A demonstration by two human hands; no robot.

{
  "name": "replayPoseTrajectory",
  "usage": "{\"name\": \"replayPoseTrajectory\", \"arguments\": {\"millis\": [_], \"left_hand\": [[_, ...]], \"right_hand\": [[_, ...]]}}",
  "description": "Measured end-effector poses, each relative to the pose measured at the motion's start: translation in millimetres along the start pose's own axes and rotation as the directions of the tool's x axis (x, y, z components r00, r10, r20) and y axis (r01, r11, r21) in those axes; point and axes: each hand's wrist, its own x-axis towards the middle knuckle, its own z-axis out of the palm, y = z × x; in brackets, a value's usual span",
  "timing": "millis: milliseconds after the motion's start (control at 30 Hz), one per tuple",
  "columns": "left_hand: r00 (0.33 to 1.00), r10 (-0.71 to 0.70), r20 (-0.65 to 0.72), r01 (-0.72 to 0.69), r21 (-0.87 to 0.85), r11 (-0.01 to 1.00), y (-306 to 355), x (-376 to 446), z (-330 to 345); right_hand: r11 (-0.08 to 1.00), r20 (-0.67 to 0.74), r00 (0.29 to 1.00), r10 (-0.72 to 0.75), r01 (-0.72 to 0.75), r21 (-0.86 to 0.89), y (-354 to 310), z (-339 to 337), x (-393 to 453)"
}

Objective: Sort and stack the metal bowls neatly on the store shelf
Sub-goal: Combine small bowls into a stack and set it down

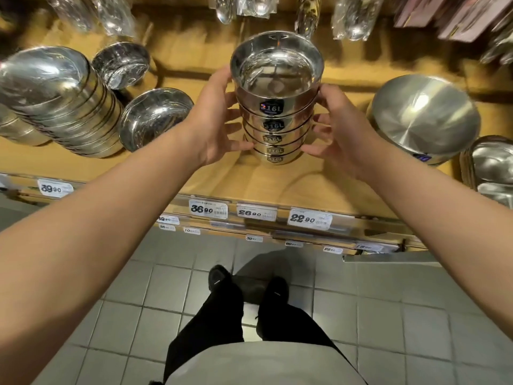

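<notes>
Head view:
Stack (273,112): nested metal bowls at upper centre of the frame, standing on the shelf (222,173); each bowl carries a dark "316L" sticker facing the camera.
Left hand (215,129): against the stack's left side, thumb near the top bowl, fingers curled round toward the lower bowls; it grasps the stack.
Right hand (337,129): against the stack's right side, fingertips touching the lower bowls, thumb up by the upper rims; it grasps the stack too.
Leaning pile (66,107): shallow bowls at left of the frame, tilted over.
Loose bowls: one (120,65) at upper left behind the pile, one (155,118) just right of the pile, propped on its edge.
Big bowl (424,115): right of the frame, apart from the stack, brushed finish.
Trays (491,168): right edge, partly cut off.
Price tags (309,218): along the shelf's front edge, reading 39.90, 36.90, 26.90, 22.90.
Hanging packs (352,15): top of the frame, blurred.
Floor (388,315): grey tiles at bottom, with the person's black shoes (219,279).
</notes>
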Motion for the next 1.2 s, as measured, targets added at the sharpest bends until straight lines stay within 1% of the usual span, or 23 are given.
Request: {"name": "replayPoseTrajectory", "arguments": {"millis": [67,100,200,300,500,800,900,1067,1200], "left_hand": [[1.0,0.018,-0.023,-0.017,0.026,1.0,3.7,1.9,-1.1],[0.999,0.023,-0.03,-0.022,0.036,0.999,5.2,1.6,-1.4],[0.997,0.052,-0.05,-0.048,0.079,0.996,9.7,-0.3,-0.2],[0.996,0.066,-0.061,-0.059,0.112,0.992,12.9,-1.6,2.3],[0.996,0.07,-0.063,-0.062,0.124,0.99,15.5,-5.6,4.4],[0.992,0.091,-0.084,-0.082,0.096,0.992,17.9,-10.9,8.9],[0.992,0.095,-0.086,-0.088,0.087,0.992,19.3,-13.8,11.5],[0.992,0.076,-0.098,-0.071,0.049,0.996,15.5,-15.6,13.7],[0.993,0.061,-0.103,-0.059,0.025,0.998,11.1,-13.9,11.1]], "right_hand": [[1.0,-0.062,0.998,0.005,-0.005,-0.003,-5.1,-3.2,0.0],[1.0,-0.068,0.998,0.008,-0.007,0.009,-6.9,-4.0,0.4],[0.999,-0.052,0.998,0.019,-0.017,0.037,-10.6,-2.1,-0.6],[0.999,-0.082,0.996,0.021,-0.018,0.039,-12.8,0.8,-1.5],[0.998,-0.086,0.996,0.005,0.0,0.061,-11.1,2.5,-1.4],[0.998,-0.05,0.998,-0.027,0.029,0.052,-13.2,-0.6,-1.2],[0.999,-0.023,0.999,-0.047,0.047,0.024,-16.5,-4.1,1.7],[0.999,0.019,0.999,-0.039,0.039,-0.005,-19.0,-7.9,4.2],[0.999,0.023,0.999,-0.036,0.036,0.017,-16.2,-9.1,6.1]]}}
